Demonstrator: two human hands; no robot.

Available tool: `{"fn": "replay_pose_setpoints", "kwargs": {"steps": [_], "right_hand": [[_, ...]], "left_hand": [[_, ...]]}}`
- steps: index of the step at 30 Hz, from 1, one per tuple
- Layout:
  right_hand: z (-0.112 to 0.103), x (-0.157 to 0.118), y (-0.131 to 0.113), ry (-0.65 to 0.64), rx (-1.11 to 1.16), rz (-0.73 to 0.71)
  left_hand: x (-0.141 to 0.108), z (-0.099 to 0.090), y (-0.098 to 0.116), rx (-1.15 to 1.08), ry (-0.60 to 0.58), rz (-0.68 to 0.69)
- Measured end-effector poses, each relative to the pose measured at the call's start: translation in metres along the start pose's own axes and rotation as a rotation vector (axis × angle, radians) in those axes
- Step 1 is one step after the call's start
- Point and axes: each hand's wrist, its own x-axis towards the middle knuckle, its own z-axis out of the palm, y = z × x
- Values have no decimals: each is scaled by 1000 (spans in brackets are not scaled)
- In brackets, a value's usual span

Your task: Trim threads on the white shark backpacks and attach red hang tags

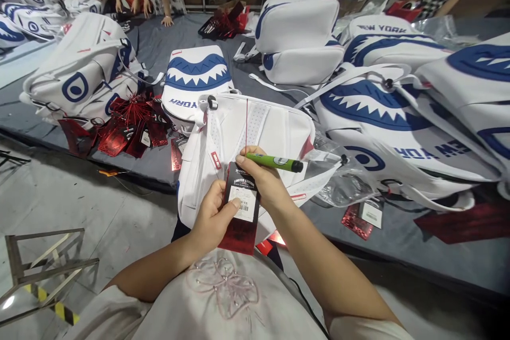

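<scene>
A white backpack [285,122] leans at the table's near edge, its strap side facing up. In front of it is a black and red hang tag [240,236] with a white barcode sticker. My left hand [210,220] is closed on the tag's left edge, thumb on the sticker. My right hand [266,180] is closed around a green marker [274,161] with a black end pointing right. Its fingertips are at the tag's top, by a thin red cord [246,122] that runs up across the backpack. Whether those fingers also pinch the cord is hidden.
White backpacks with blue shark-mouth prints [370,103] crowd the right, with others at left [74,58] and stacked behind [297,21]. Red tags [133,122] lie in a bunch at left. Clear plastic [346,186] lies at right. Several people stand across the table; a metal frame [48,260] is on the floor.
</scene>
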Motion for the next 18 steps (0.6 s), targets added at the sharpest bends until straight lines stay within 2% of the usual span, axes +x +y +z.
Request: {"fn": "replay_pose_setpoints", "kwargs": {"steps": [18], "right_hand": [[-1, -6, -4, -30, 22, 0]], "left_hand": [[-7, 3, 4, 30, -21, -9]]}}
